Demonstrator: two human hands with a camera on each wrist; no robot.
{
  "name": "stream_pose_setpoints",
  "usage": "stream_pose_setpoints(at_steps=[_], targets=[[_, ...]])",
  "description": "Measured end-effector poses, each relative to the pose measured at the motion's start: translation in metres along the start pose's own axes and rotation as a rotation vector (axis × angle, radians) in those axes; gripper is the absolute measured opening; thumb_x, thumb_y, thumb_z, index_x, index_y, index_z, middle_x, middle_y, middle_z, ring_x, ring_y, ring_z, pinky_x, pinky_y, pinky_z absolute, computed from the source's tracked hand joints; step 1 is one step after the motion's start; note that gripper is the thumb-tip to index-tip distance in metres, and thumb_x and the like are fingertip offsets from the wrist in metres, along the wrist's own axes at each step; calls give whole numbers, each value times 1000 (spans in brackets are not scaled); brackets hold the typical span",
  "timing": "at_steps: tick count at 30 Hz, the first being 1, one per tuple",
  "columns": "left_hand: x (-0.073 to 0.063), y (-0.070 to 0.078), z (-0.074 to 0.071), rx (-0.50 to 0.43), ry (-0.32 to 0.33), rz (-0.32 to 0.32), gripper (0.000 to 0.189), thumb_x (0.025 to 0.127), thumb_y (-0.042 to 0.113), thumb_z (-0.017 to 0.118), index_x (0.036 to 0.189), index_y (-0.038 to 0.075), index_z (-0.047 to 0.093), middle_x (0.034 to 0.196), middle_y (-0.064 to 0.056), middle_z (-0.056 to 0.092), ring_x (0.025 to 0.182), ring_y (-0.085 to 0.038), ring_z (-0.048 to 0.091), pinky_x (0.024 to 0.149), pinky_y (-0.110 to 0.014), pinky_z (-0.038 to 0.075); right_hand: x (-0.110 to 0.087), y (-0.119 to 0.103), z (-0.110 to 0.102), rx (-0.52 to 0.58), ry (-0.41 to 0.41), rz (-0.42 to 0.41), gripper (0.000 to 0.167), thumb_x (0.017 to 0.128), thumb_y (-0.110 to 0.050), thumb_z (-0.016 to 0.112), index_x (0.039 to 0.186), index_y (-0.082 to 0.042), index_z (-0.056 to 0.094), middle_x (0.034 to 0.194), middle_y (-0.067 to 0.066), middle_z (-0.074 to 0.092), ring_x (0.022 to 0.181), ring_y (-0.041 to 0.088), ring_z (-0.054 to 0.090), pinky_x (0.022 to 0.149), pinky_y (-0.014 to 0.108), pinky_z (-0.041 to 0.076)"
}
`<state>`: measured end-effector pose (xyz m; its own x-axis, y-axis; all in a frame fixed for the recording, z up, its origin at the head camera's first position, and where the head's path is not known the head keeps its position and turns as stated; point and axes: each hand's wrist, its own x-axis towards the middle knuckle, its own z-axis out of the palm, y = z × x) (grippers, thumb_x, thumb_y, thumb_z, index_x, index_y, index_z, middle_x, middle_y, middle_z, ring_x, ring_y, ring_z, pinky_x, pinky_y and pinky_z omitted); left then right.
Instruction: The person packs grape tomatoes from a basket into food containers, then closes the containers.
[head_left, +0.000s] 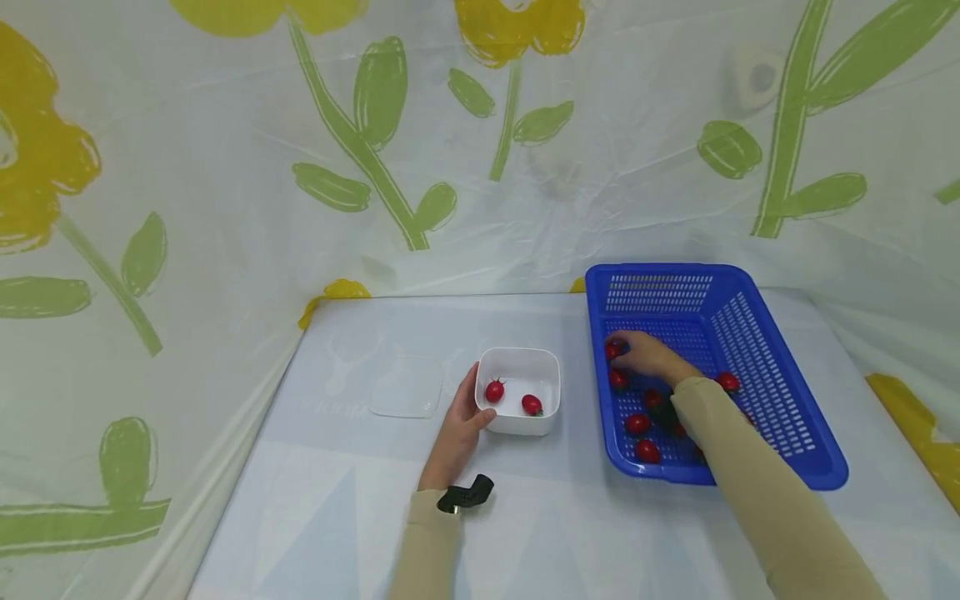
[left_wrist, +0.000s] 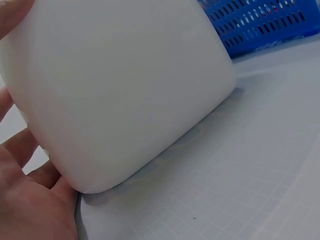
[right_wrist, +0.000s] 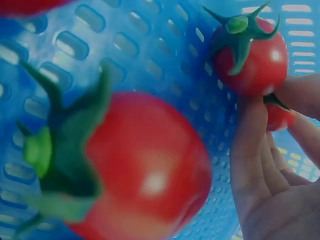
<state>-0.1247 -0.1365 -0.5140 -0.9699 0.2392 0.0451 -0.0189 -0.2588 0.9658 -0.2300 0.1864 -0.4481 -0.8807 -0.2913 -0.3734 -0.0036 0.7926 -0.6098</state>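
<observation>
My left hand (head_left: pixel 459 429) grips a small white square container (head_left: pixel 517 424) at its near left corner, thumb at the near rim and fingers along the left wall. Two red cherry tomatoes lie inside, one at the left (head_left: pixel 494 391) and one at the right (head_left: pixel 532 405). Over in the blue plastic basket (head_left: pixel 592 333), my right hand (head_left: pixel 651 357) is by the left wall. Its thumb and fingers pinch a small tomato (right_wrist: pixel 281 118), partly hidden between them. Another tomato (right_wrist: pixel 250 55) with a green calyx is right at the fingertips, and a larger-looking one (right_wrist: pixel 150 165) is close to the camera.
Several more tomatoes, such as one near the basket's front (head_left: pixel 647 451) and one at its right (head_left: pixel 727 382), lie on the basket floor. A clear flat lid (head_left: pixel 405 387) lies left of the container. A flower-print sheet (head_left: pixel 465 233) hangs behind the table.
</observation>
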Motion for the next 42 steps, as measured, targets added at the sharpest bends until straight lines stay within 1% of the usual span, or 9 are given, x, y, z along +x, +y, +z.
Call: stream_pose_setpoints(at_steps=[6, 9, 14, 20, 24, 30, 33, 39, 42], targets=[[3, 4, -1, -9, -12, 28, 69, 86, 1, 52, 141, 29, 22, 145, 11, 19, 133, -8, 13, 103, -29, 24, 2, -3, -7, -3, 2, 11, 44, 84, -20, 59, 123, -4, 49, 112, 19, 54, 97, 33, 53, 84, 51, 43], [2, 4, -1, -2, -13, 11, 69, 86, 3, 53, 140, 32, 22, 145, 13, 19, 132, -6, 14, 102, -27, 26, 0, -4, -11, -9, 28, 13, 44, 83, -20, 58, 122, -1, 50, 111, 21, 54, 97, 34, 53, 83, 51, 43], [-3, 2, -2, 8, -4, -30, 69, 86, 4, 54, 139, 35, 24, 144, 16, 19, 131, -3, 14, 101, -23, 27, -5, 0, -11, 18, 34, 14, 47, 84, -22, 55, 124, 1, 47, 113, 22, 53, 101, 37, 50, 85, 55, 40], [-3, 1, -2, -46, -32, 2, 69, 86, -2, 51, 141, 29, 22, 146, 11, 17, 133, -6, 11, 104, -26, 20, -8, -1, -23, 64, 95, -10, 45, 85, -22, 56, 124, -1, 47, 105, 17, 59, 94, 31, 56, 89, 58, 35], [-3, 2, -2, -44, -38, 4, 69, 87, -2, 50, 142, 28, 20, 146, 10, 15, 133, -7, 9, 105, -27, 18, -13, -9, -29, 52, 130, -13, 47, 85, -24, 56, 126, -4, 46, 113, 18, 54, 97, 32, 54, 92, 58, 32], [-4, 4, -4, -23, -19, 6, 68, 87, 0, 51, 141, 30, 21, 146, 12, 17, 133, -6, 11, 104, -26, 22, -17, -20, -32, 61, 150, 1, 53, 86, -26, 55, 132, -4, 41, 121, 21, 47, 93, 33, 57, 80, 48, 46], [-4, 4, -5, -13, -10, 1, 68, 87, 1, 51, 140, 32, 23, 145, 14, 18, 132, -4, 12, 103, -24, 23, -19, -24, -33, 69, 170, -1, 53, 86, -24, 55, 133, -5, 39, 122, 22, 46, 91, 34, 57, 76, 45, 48], [-4, 4, -5, -33, -34, 15, 70, 86, -2, 51, 142, 27, 20, 147, 8, 14, 134, -10, 8, 105, -28, 20, -32, -32, -37, 88, 188, -43, 54, 88, -28, 53, 135, -8, 37, 130, 22, 40, 108, 39, 46, 87, 56, 39], [-4, 9, -2, -41, -50, 19, 70, 87, -4, 49, 143, 24, 18, 148, 6, 12, 134, -11, 7, 105, -28, 18, -40, -37, -39, 119, 199, -40, 57, 89, -32, 51, 138, -9, 33, 129, 22, 41, 104, 39, 48, 85, 55, 41]])
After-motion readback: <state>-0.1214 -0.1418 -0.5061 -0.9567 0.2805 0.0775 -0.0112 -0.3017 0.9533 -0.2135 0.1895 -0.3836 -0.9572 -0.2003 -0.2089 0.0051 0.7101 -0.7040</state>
